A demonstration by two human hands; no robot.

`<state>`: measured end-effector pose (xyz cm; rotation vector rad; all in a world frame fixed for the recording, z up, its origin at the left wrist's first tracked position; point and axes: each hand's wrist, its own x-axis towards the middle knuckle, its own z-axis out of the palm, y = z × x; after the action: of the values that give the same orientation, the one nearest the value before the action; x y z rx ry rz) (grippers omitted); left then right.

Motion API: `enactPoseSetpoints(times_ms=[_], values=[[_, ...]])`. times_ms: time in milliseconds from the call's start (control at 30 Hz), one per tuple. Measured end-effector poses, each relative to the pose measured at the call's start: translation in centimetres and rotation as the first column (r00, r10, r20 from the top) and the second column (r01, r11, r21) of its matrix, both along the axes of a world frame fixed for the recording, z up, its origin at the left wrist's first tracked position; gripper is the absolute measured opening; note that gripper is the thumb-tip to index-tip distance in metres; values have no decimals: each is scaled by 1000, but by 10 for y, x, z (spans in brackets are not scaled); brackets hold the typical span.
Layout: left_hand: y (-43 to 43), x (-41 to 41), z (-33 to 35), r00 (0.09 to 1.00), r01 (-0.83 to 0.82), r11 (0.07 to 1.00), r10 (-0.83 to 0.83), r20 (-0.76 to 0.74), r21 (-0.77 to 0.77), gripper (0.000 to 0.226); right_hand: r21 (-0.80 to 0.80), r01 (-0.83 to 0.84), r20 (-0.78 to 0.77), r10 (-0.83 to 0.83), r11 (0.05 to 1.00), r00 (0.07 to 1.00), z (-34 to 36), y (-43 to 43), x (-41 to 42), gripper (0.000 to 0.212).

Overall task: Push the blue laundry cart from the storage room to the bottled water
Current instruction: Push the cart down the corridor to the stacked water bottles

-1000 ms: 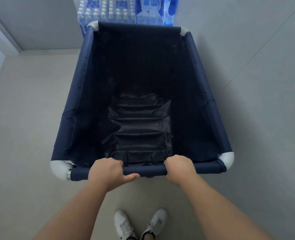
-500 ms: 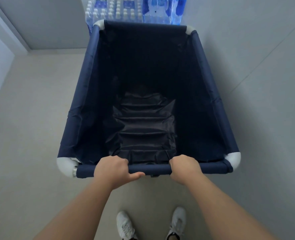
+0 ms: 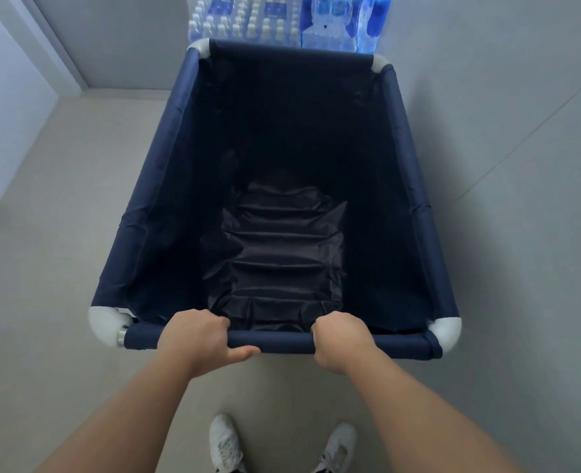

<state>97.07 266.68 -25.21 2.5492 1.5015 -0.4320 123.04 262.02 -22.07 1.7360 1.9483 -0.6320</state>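
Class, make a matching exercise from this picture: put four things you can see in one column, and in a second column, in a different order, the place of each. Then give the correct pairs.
Things
1. left hand
2. bottled water
3. white shoes
4. blue laundry cart

Places
A. against the wall, beyond the cart's far rail
B. on the floor, below the arms
C. gripping the cart's near rail
D. between the person and the bottles

Pairs: 1-C, 2-A, 3-B, 4-D

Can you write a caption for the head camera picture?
Both hands grip the empty blue laundry cart, nosed up to the bottled water.
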Motion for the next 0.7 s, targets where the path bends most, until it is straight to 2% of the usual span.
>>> enactPoseSetpoints(times_ms=[133,267,533,700], values=[[-16,19,-2,999,-24,1000,23,38,19,82,-2,-10,14,10,1000,1000,2,-4,21,22],[-26,34,-4,998,-20,999,17,66,46,91,-18,-2,11,2,1000,1000,3,-8,37,24],[-30,45,-1,999,42,998,-42,12,43,90,-39,29,3,-29,999,1000,0,-30,45,25],[-37,68,-2,997,56,998,-58,42,38,88,-33,48,28,-47,998,998,3,-41,66,25]])
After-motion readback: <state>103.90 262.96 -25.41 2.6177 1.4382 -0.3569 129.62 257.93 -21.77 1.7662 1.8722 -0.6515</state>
